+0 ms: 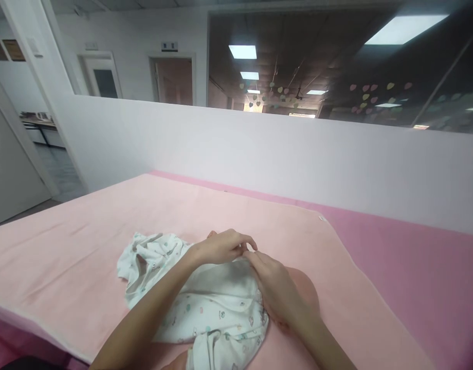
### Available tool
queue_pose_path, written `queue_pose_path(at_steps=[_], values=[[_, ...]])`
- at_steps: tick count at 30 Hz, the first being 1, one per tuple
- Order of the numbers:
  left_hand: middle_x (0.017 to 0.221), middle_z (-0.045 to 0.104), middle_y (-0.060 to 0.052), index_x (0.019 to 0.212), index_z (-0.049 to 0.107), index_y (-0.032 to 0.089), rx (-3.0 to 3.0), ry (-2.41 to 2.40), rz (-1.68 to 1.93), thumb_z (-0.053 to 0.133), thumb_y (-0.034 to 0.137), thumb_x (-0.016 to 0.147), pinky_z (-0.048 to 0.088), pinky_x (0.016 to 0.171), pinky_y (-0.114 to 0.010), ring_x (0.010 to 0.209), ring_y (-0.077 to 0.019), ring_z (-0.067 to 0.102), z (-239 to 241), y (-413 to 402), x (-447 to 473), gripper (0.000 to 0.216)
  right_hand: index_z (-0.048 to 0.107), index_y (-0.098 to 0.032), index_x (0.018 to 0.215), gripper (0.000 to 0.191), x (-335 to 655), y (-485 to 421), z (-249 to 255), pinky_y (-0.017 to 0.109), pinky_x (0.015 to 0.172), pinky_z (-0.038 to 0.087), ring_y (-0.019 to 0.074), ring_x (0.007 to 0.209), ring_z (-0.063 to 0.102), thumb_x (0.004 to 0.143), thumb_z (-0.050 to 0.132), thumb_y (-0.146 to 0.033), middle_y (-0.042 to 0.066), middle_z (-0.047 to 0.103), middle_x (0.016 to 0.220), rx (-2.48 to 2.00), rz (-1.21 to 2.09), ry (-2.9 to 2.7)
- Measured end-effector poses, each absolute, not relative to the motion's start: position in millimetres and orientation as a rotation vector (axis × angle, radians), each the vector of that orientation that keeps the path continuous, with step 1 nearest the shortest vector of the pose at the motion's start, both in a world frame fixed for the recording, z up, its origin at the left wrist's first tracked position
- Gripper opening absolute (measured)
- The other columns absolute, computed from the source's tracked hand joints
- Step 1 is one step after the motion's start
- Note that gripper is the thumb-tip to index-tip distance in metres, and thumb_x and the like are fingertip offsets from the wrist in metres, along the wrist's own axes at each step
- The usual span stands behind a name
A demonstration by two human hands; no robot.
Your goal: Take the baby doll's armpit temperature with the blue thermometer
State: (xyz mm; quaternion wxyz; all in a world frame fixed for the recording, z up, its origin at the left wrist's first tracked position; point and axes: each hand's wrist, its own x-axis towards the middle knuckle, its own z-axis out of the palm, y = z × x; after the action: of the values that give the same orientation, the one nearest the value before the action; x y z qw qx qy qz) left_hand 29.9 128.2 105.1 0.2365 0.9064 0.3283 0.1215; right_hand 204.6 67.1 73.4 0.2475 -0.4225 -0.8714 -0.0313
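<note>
A baby doll, as it looks, lies on the pink mat with its head [308, 289] to the right. It wears a white baby top [221, 311] with small coloured prints, its lower part bunched up at the left. My left hand [224, 246] reaches across the chest, fingers bent at the neckline. From the right, my right hand [277, 285] covers the doll's face and meets the left at the same edge of cloth. Both sets of fingertips are closed at the collar; the exact grip is partly hidden. One small doll hand [212, 234] shows behind my left hand.
A light pink mat [86, 236] covers the table over a darker pink sheet [414, 267]. Behind stands a low white wall [259, 149] with a window [317, 61] above it. An open doorway and a floor show at the left.
</note>
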Motion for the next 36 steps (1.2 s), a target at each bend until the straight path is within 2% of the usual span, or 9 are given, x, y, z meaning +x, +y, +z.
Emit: queue_pose_path(at_steps=[5,11,15,18,20,23,26,30,36], values=[[0.099,0.065,-0.004,0.116,0.049,0.024,2.487,0.882,0.248,0.041,0.022,0.084,0.044,0.078,-0.029,0.085,-0.0185,0.06,100.4,130.1,22.8,0.032,0.047,-0.024,0.096,0.038,190.5,76.6,75.5,0.022,0.049,0.027,0.0108,0.058,0.049,0.072,0.035,0.002,-0.001,0.055,0.083,-1.388,-0.006,-2.378],[0.102,0.063,-0.005,0.141,0.015,0.025,2.195,0.786,0.104,0.04,0.02,0.082,0.048,0.065,-0.026,0.069,-0.0142,0.063,96.4,138.3,3.4,0.064,0.046,-0.021,0.098,0.03,174.6,93.7,65.6,0.021,0.051,0.03,0.0107,0.064,0.054,0.08,0.035,0.0,0.002,0.058,0.087,-1.476,-0.001,-2.458],[0.115,0.06,-0.002,0.137,0.028,0.031,2.242,1.114,0.223,0.034,0.023,0.086,0.048,0.068,-0.025,0.071,-0.0128,0.064,88.0,156.4,-1.8,0.053,0.053,-0.017,0.09,0.028,168.8,96.5,58.8,0.023,0.057,0.036,0.0158,0.073,0.06,0.076,0.041,0.005,0.007,0.062,0.083,-1.64,-0.236,-2.596],[0.118,0.059,-0.007,0.133,0.038,0.025,2.399,1.711,0.405,0.025,0.019,0.088,0.045,0.081,-0.03,0.095,-0.0186,0.062,64.1,177.5,13.3,0.047,0.058,-0.015,0.082,0.025,166.0,92.9,55.1,0.026,0.063,0.04,0.0187,0.077,0.062,0.074,0.045,0.006,0.009,0.063,0.08,-1.604,-0.395,-2.692],[0.121,0.057,-0.011,0.125,0.048,0.02,2.438,1.765,0.384,0.031,0.021,0.087,0.04,0.091,-0.037,0.11,-0.0241,0.054,42.6,187.7,29.4,0.041,0.06,-0.015,0.08,0.023,163.2,92.3,52.5,0.027,0.063,0.042,0.0194,0.076,0.062,0.076,0.046,0.003,0.009,0.064,0.08,-1.589,-0.449,-2.712],[0.11,0.063,-0.009,0.101,0.062,0.021,2.49,1.687,0.304,0.036,0.023,0.087,0.035,0.095,-0.04,0.113,-0.0239,0.051,16.4,190.5,48.1,0.03,0.062,-0.014,0.08,0.022,156.6,95.7,48.6,0.027,0.062,0.043,0.0197,0.075,0.062,0.079,0.046,0.0,0.01,0.064,0.079,-1.618,-0.481,-2.713],[0.103,0.066,-0.008,0.091,0.063,0.02,2.474,1.7,0.268,0.034,0.027,0.088,0.031,0.097,-0.044,0.111,-0.0243,0.052,6.0,183.0,50.0,0.03,0.063,-0.013,0.08,0.023,150.7,96.6,46.7,0.029,0.065,0.044,0.0205,0.078,0.061,0.079,0.045,0.0,0.01,0.064,0.08,-1.608,-0.486,-2.719],[0.099,0.066,-0.013,0.094,0.062,0.017,2.365,1.8,0.245,0.024,0.045,0.09,0.039,0.086,-0.045,0.098,-0.0279,0.059,7.9,169.4,38.9,0.047,0.064,-0.013,0.081,0.023,156.3,78.0,50.7,0.036,0.082,0.042,0.0227,0.09,0.056,0.08,0.043,-0.002,0.012,0.064,0.087,-1.546,-0.496,-2.726],[0.109,0.063,-0.012,0.107,0.058,0.02,2.351,1.78,0.316,0.027,0.06,0.085,0.037,0.089,-0.043,0.106,-0.0286,0.054,10.6,152.3,27.9,0.055,0.065,-0.016,0.072,0.023,194.1,31.2,49.7,0.051,0.098,0.028,0.0247,0.095,0.052,0.085,0.047,-0.019,0.01,0.063,0.084,-1.476,-0.49,-2.67]])
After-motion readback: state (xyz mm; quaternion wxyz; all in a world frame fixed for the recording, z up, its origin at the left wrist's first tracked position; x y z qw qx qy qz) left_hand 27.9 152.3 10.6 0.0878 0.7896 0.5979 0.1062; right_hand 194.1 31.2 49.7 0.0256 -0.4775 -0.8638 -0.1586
